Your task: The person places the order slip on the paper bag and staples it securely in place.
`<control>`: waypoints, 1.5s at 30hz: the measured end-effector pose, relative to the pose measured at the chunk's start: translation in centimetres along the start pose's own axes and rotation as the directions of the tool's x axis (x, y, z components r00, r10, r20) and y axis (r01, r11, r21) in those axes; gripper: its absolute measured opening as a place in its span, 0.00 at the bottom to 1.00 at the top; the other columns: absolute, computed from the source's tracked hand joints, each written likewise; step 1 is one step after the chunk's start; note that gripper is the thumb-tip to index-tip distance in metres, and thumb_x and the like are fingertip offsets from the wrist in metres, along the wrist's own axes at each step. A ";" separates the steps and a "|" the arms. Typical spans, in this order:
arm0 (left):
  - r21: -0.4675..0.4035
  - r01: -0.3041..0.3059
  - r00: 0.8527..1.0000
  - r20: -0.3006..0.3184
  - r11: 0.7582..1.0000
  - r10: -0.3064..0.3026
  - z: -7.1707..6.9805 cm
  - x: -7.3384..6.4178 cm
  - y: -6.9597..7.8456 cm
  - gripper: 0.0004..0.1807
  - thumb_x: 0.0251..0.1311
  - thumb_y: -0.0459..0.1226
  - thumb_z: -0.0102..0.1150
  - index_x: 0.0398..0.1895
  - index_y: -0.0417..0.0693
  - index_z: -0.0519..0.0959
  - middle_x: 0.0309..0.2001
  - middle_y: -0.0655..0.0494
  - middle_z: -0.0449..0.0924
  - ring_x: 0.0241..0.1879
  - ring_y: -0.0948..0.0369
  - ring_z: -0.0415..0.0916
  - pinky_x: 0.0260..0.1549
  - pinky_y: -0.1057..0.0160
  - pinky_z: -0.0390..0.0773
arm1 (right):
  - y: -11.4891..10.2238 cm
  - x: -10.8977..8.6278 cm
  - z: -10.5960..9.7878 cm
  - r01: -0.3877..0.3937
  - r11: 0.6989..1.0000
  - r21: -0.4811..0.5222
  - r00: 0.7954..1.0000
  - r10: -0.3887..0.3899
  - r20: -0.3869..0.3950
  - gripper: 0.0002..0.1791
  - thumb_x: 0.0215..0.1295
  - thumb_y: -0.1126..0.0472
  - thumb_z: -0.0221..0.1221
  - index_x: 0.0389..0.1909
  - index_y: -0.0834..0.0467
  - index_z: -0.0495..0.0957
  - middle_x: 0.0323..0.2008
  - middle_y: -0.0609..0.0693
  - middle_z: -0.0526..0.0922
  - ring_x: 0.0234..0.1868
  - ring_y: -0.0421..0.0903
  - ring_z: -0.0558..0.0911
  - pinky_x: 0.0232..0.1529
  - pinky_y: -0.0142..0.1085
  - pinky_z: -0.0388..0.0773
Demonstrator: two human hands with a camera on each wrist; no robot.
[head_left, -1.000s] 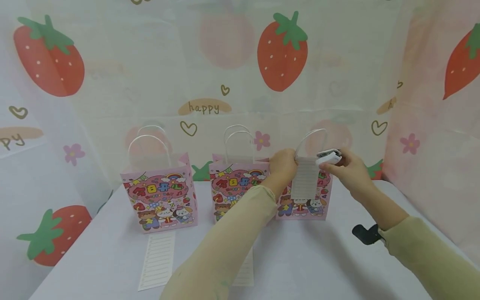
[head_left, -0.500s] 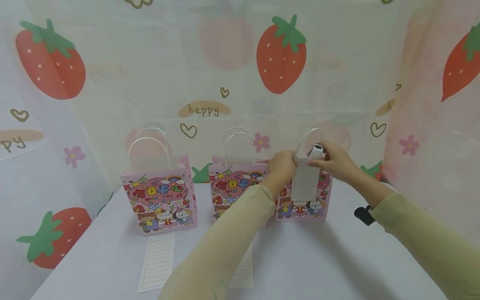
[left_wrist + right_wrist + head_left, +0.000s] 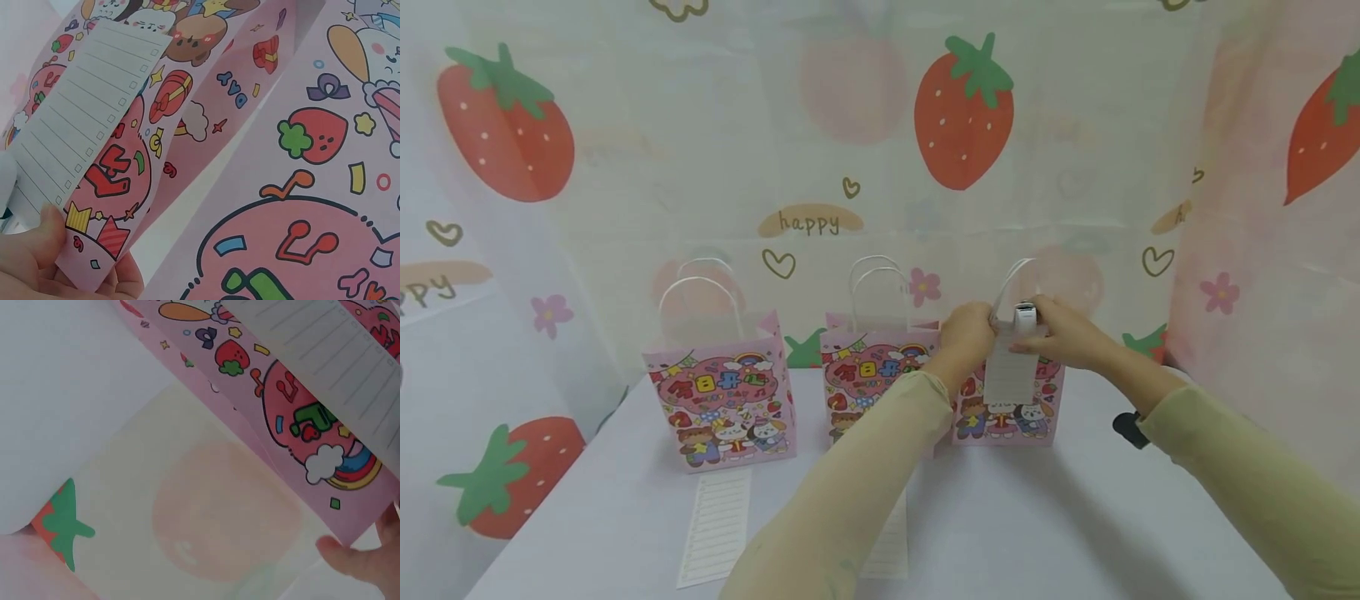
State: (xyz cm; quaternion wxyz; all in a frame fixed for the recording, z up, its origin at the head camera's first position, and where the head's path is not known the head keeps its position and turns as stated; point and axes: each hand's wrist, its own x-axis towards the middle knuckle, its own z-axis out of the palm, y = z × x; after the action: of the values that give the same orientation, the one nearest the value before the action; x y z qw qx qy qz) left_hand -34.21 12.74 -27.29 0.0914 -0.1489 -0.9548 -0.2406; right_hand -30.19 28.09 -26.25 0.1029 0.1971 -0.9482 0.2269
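The rightmost pink gift bag [image 3: 1042, 425], printed with cartoon animals, stands upright with a white lined paper slip [image 3: 1009, 382] lying against its front at the top. My left hand [image 3: 967, 335] pinches the bag's upper left edge; in the left wrist view its thumb [image 3: 52, 228] lies against the slip's corner and fingertips show behind the bag. My right hand [image 3: 1066, 333] grips a small white stapler [image 3: 1025, 317] over the top edge of slip and bag. In the right wrist view, part of the right hand [image 3: 369, 562] shows at the bag's corner.
Two matching gift bags stand to the left, one at the far left [image 3: 722, 408] and one in the middle [image 3: 876, 367], partly behind my left sleeve. Lined slips lie before them, one at the left [image 3: 718, 525] and one half hidden [image 3: 889, 542]. A strawberry-print cloth [image 3: 700, 167] hangs behind.
My right hand has moved left with the stapler, from beside the bag's right edge onto the top of the slip, turning the stapler upright. The left hand keeps its place.
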 end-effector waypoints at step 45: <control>0.023 -0.080 0.996 -0.031 0.997 0.081 -0.1 -0.8 0.0 0.19 0.64 0.41 0.61 0.57 0.48 0.76 0.53 0.54 0.77 0.53 0.57 0.71 0.51 0.61 0.71 | -0.1 -2.9 -0.6 0.018 0.935 0.354 0.885 0.150 -0.441 0.25 0.61 0.65 0.66 0.55 0.69 0.67 0.47 0.56 0.76 0.44 0.34 0.72 0.50 0.42 0.70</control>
State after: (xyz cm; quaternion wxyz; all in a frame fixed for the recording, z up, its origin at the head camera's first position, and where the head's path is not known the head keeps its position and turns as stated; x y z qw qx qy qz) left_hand -33.44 12.48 -27.40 0.1178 -0.1823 -0.9489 -0.2289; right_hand -27.45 29.22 -26.50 0.2808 0.1197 -0.8474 0.4344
